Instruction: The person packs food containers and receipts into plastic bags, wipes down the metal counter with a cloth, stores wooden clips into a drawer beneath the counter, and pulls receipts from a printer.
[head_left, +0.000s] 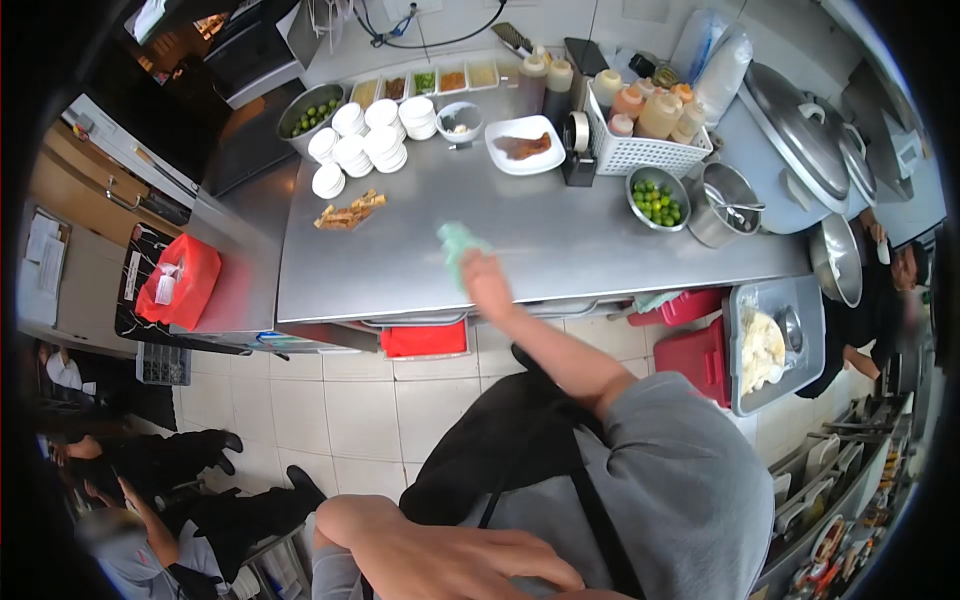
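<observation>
My right hand (pixel 485 280) reaches over the front part of the steel counter (pixel 400 260), blurred by motion, with its fingers closed on a pale green cloth (pixel 460 243) that touches the counter top. My left hand (pixel 470 555) is near the bottom of the head view, close to my body, with its back showing and its fingers pointing right; nothing can be seen in it, and its fingertips are partly hidden. Left of the cloth lie some brown, folded pieces (pixel 350 211). Behind it stands a white dish (pixel 525 146) with a brown piece of food.
Stacked white cups (pixel 368 140), a bowl of green fruit (pixel 657 198), a steel pot (pixel 727 205) and a white basket of bottles (pixel 655 150) stand along the counter's back and right. A grey tub (pixel 740 400) is at right. People stand at lower left and far right.
</observation>
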